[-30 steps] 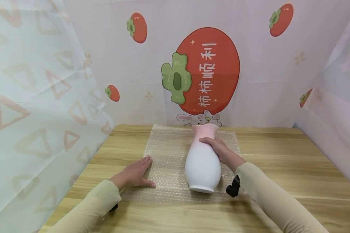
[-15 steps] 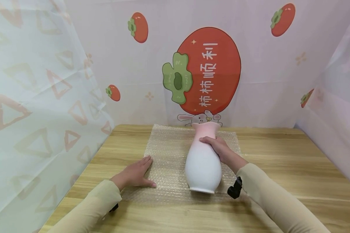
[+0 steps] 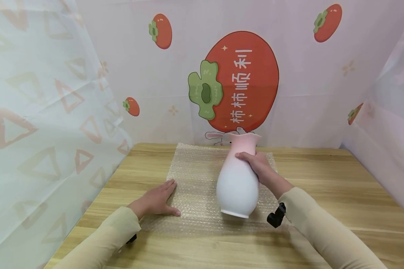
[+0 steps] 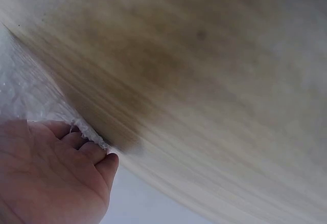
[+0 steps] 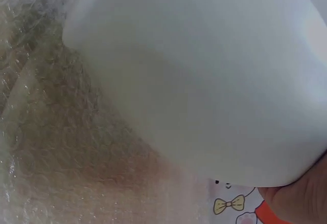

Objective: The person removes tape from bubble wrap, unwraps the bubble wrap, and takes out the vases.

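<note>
A vase [image 3: 238,183], white with a pink neck and flared rim, leans with its mouth away over the right half of a bubble wrap sheet [image 3: 192,168]. My right hand [image 3: 260,166] grips its neck, thumb across the near side; the other fingers are hidden behind. In the right wrist view the vase's white body [image 5: 204,81] fills most of the frame, above the bubble wrap [image 5: 61,132]. My left hand [image 3: 158,200] rests with fingers extended on the sheet's left edge. The left wrist view shows that hand's palm [image 4: 56,178], fingertips at the wrap's edge [image 4: 92,134].
The sheet lies on a wood-grain table [image 3: 323,194]. A white cloth backdrop [image 3: 299,82] with printed persimmons stands behind the table. Patterned sheets hang on the left [image 3: 54,130] and right. A small black device [image 3: 277,215] sits at the right wrist.
My right hand has lifted the vase slightly and shifted it to the right; its rim and base both stand higher in the head view. My left hand has stayed in place.
</note>
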Tool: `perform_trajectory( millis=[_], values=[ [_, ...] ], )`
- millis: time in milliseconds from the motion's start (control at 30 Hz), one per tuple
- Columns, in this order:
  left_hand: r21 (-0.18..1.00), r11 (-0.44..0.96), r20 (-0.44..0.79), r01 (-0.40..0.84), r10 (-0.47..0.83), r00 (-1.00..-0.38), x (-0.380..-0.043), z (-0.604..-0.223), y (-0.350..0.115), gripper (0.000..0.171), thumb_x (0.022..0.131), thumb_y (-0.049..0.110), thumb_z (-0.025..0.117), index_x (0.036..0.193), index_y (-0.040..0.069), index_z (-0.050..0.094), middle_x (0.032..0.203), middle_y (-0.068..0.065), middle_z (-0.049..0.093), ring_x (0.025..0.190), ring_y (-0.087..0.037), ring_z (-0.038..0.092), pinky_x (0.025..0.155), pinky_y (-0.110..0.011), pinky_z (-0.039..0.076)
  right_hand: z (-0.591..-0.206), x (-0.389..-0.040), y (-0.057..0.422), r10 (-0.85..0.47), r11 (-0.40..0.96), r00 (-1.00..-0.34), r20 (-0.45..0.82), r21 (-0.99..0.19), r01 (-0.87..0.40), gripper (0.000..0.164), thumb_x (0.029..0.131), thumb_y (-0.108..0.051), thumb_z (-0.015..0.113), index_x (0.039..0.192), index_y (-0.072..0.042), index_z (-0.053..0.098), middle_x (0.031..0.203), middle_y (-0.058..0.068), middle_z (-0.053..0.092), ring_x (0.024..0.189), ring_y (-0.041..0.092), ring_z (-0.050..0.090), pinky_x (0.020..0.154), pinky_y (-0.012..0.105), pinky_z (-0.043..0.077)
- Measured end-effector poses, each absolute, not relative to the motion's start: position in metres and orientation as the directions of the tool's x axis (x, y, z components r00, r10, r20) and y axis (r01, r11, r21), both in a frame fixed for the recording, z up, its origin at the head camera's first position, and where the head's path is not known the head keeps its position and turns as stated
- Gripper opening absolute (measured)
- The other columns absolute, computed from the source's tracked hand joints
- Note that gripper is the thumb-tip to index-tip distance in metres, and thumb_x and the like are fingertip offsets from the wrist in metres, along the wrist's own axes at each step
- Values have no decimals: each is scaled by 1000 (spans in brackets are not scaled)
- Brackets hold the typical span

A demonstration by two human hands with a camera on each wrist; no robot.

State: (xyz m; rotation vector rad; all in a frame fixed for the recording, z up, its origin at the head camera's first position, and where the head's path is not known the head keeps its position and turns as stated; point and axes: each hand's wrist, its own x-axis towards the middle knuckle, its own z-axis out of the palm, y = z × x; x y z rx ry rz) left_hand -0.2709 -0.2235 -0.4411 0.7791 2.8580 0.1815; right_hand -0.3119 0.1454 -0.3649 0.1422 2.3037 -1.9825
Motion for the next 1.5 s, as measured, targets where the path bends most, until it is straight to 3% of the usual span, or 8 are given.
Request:
perform_trajectory(
  millis=[400, 767, 1233, 1500],
  values=[
    [165, 856, -142, 491, 513, -847, -271, -439, -223, 115, 75, 74, 62, 151, -5, 25, 157, -22, 19, 143, -35, 21, 111, -48, 27, -353, -305, 152, 42, 204, -998, -45, -977, 53, 67, 83, -38, 72, 133, -3, 42, 118, 21, 56, 93, 33, 66, 72, 47, 56],
    [171, 860, -151, 481, 505, -850, -269, -439, -223, 115, 75, 73, 63, 151, -5, 25, 157, -21, 18, 143, -35, 20, 111, -48, 26, -347, -301, 163, 116, 251, -984, 139, -962, -106, 74, 81, -34, 76, 135, 1, 39, 120, 22, 53, 99, 36, 60, 75, 48, 55],
    [165, 858, -142, 486, 509, -849, -267, -442, -224, 115, 75, 74, 61, 150, -6, 26, 157, -22, 19, 143, -35, 21, 111, -48, 27, -344, -294, 176, 253, 320, -918, 304, -922, -217, 79, 77, -31, 81, 133, 5, 39, 118, 22, 53, 102, 35, 57, 83, 52, 51],
    [159, 851, -135, 500, 521, -843, -270, -440, -223, 115, 75, 75, 61, 150, -6, 25, 157, -22, 19, 143, -36, 21, 111, -48, 27, -345, -290, 183, 266, 342, -848, 459, -867, -362, 80, 75, -23, 84, 135, 2, 38, 121, 17, 53, 104, 31, 56, 88, 52, 49]
  ],
)
